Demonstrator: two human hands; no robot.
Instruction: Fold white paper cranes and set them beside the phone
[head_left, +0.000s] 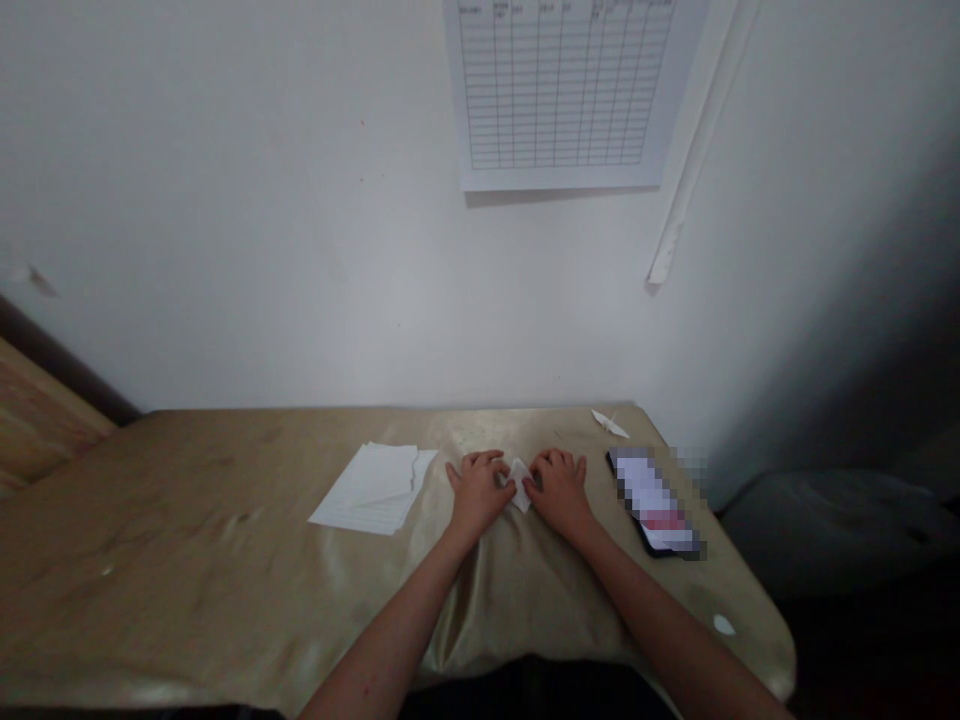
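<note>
Between my two hands a small folded piece of white paper [520, 484], roughly diamond-shaped, lies on the tan table cover. My left hand [480, 490] grips its left side with thumb and index finger, the other fingers bent. On the opposite side, my right hand [556, 488] pinches the paper's right edge in the same manner. Part of the paper is hidden behind the fingertips. A stack of white paper sheets [367, 490], the top one with a torn edge, rests to the left of my left hand.
Right of my right hand lies a phone [646, 500] with a lit, blurred screen. A small folded white paper shape [610, 424] sits near the back right corner, and a white scrap [724, 625] near the right edge. Behind the table [187, 560] rises a wall with a printed chart [562, 90].
</note>
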